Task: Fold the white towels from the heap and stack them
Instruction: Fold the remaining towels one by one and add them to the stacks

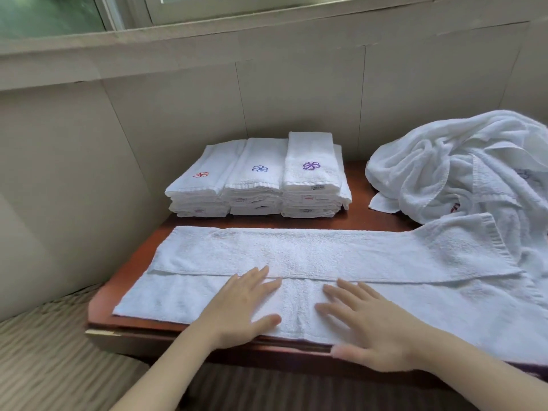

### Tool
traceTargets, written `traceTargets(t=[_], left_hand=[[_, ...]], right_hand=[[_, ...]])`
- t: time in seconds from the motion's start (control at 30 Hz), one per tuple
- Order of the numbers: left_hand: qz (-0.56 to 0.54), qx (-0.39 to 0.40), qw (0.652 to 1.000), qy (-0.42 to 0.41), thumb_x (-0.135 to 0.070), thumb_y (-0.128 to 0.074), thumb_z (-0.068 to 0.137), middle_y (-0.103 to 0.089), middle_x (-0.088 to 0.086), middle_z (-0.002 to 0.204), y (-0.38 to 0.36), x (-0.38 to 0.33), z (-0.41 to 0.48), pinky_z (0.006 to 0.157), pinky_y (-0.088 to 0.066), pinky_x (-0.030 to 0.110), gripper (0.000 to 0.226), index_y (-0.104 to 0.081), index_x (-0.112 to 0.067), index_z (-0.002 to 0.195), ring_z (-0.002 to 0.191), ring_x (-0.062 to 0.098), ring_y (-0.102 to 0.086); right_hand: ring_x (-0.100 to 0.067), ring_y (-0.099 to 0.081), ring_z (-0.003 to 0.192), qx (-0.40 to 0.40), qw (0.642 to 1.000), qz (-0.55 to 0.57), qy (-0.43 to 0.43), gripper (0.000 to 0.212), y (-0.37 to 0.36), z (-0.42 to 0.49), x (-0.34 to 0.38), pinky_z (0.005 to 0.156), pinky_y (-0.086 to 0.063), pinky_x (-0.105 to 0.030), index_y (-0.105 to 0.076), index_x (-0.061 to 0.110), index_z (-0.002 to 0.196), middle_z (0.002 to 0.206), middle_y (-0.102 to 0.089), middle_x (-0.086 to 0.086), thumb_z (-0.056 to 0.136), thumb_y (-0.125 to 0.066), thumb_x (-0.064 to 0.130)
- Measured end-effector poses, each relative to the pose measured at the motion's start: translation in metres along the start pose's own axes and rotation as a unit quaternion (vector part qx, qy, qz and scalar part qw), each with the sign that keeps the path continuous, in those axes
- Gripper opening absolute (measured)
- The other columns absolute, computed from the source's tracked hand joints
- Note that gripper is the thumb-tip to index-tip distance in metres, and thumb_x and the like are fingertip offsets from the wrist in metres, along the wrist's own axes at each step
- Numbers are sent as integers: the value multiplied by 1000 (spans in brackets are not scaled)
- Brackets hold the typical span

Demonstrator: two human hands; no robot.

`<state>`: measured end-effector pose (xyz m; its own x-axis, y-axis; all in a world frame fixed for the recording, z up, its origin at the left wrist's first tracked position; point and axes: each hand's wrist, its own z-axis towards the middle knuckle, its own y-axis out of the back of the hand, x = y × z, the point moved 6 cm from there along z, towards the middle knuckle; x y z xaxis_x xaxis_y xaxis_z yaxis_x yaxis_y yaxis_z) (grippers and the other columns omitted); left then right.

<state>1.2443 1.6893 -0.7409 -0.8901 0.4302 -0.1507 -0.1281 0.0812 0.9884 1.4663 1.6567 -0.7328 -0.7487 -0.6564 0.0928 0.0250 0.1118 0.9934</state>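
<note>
The towel in work (326, 253) lies spread lengthwise across the near part of the surface (118, 292). Its far long side is folded over toward the person, so that a hemmed edge runs along its middle. The left hand (240, 307) and the right hand (373, 327) rest palm down on the towel's near half, side by side. Each grip is wide open, fingers straight and spread, with hold of nothing. The left fingertips reach the folded edge. Beyond the towel, against the wall (178, 99), stand three stacks of folded towels (258, 179) touching one another. Their top pieces carry an embroidered pinwheel flower, red on the left stack, blue on the middle one, purple on the right one. Small sewn tags show on the stacks' folded edges, some grey, some with red lettering, but the writing is too small to read. At the towel's right end the heap (462, 173) of rumpled white towels rests on it, with bits of purple and dark red embroidery showing. The surface is red-brown polished wood with a rounded corner left of the towel. Pale panelled wall rises behind, under a window (59, 13), and striped beige carpet (44, 336) lies below.
</note>
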Motion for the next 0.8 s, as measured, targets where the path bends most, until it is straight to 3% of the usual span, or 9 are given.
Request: traceTargets(t=[0.07,0.13,0.23,0.3,0.4,0.47,0.53,0.63,0.8], left_hand=[[30,15,999,-16,-81,-29,76,15,-22,154,-5,-1,-14,113,14,28,82,-3,-51,147,140,-3,21],[31,15,999,-23,-86,-29,70,17,-25,152,-6,-3,-23,113,15,27,87,0,-53,145,138,-5,23],[-13,-12,1000,-13,-85,-36,70,-2,-25,155,2,-4,-27,115,7,24,84,-20,-51,145,143,-6,5],[-33,-34,999,-11,-84,-40,68,-19,-26,153,8,-5,-29,116,-9,22,79,-37,-46,138,143,-4,-12],[-47,-55,997,-13,-83,-42,66,-44,-24,141,14,-9,-33,104,-38,25,72,-53,-36,120,133,1,-37],[-37,-68,997,-20,-80,-41,67,-56,-18,127,17,-13,-34,92,-47,28,72,-56,-29,115,118,6,-51],[-32,-80,996,-37,-74,-45,72,-57,-17,109,22,-17,-34,82,-48,28,62,-58,-24,106,100,6,-53],[-66,-65,995,-27,-52,-58,83,-51,-17,78,30,-12,-30,70,-44,26,24,-49,-30,77,77,3,-48],[-134,35,987,87,-27,-62,84,-58,-15,76,48,34,-31,64,-38,13,22,-52,-42,70,74,-2,-53]], right_hand=[[-16,6,147,5,1000,-20,17,79,-1,-5,6,117,4,-32,-15,38,147,159,-1,9,80,-30,79],[-16,-10,145,-12,999,-25,27,73,3,-7,11,115,-6,-24,-31,28,139,156,-15,8,82,-36,74],[-15,-42,123,-53,998,-10,22,53,11,-3,17,96,-35,-22,-47,22,110,131,-43,10,85,-29,66],[-14,-51,105,-65,998,1,2,35,16,1,17,79,-38,-24,-45,22,100,115,-46,13,94,-30,54],[-17,-55,89,-68,997,9,-42,25,21,6,10,72,-41,-31,-45,21,101,103,-48,11,101,-28,40],[-18,-51,73,-88,994,36,-61,22,27,6,6,65,-37,-33,-39,21,95,85,-50,8,102,-26,38],[-20,-42,62,-111,990,51,-75,20,34,6,5,58,-29,-33,-31,21,91,67,-44,6,102,-25,37],[-22,-40,60,-120,989,40,-81,18,40,8,6,57,-27,-34,-28,23,92,60,-38,5,102,-27,38],[-14,-48,62,-46,983,138,-110,23,41,13,-7,61,-40,-30,-39,30,92,64,-50,8,93,-47,52]])
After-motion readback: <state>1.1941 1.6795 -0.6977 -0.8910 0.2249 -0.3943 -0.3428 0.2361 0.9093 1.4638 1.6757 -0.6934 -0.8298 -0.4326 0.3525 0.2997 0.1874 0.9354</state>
